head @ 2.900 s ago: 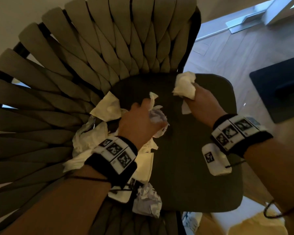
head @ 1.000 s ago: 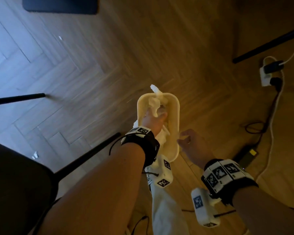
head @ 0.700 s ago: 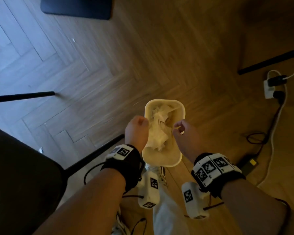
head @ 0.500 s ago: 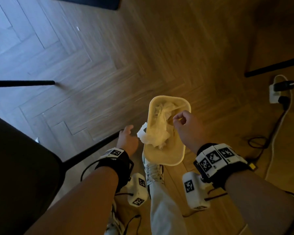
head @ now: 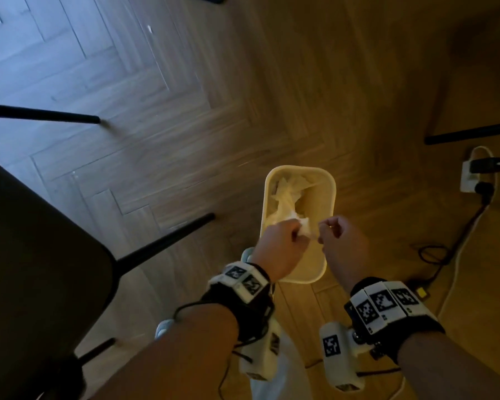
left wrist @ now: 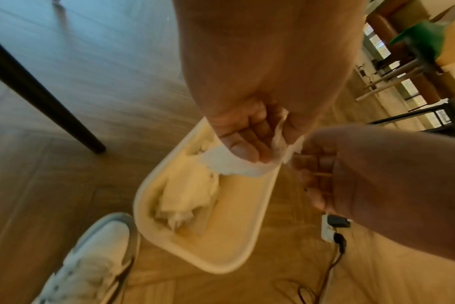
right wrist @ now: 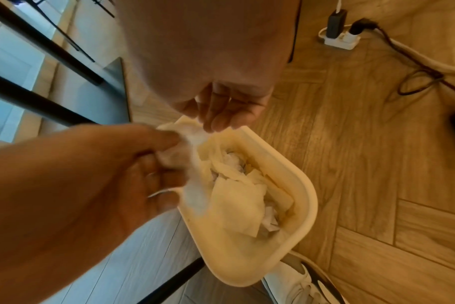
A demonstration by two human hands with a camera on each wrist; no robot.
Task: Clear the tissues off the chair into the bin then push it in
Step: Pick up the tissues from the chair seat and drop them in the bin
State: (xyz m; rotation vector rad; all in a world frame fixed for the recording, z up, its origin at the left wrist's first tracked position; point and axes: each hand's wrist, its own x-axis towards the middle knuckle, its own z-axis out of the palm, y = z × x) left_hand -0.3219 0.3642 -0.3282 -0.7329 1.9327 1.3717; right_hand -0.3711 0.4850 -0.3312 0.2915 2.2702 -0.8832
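Note:
A cream bin [head: 300,168] stands on the wooden floor with crumpled tissues [head: 286,197] inside. My left hand [head: 296,236] hovers over its near half and grips a white tissue [head: 309,229] in curled fingers. The left wrist view shows that tissue [left wrist: 231,164] hanging from the fingers above the bin [left wrist: 221,267]. My right hand [head: 325,229] is just to the right. In the right wrist view its fingertips [right wrist: 213,125] meet on the tissue's upper edge [right wrist: 195,135]. The dark chair seat [head: 41,255] is at the left, and no tissue shows on the visible part.
Black chair legs [head: 162,246] slant across the floor left of the bin. A white power strip [head: 474,174] with plugs and cables lies at the right, near another dark leg [head: 471,132]. My white shoe [left wrist: 91,257] is beside the bin's near end.
My left hand has come up from the bin's left side with the tissue that hung over the rim and now holds it above the bin. The right hand has stayed over the bin.

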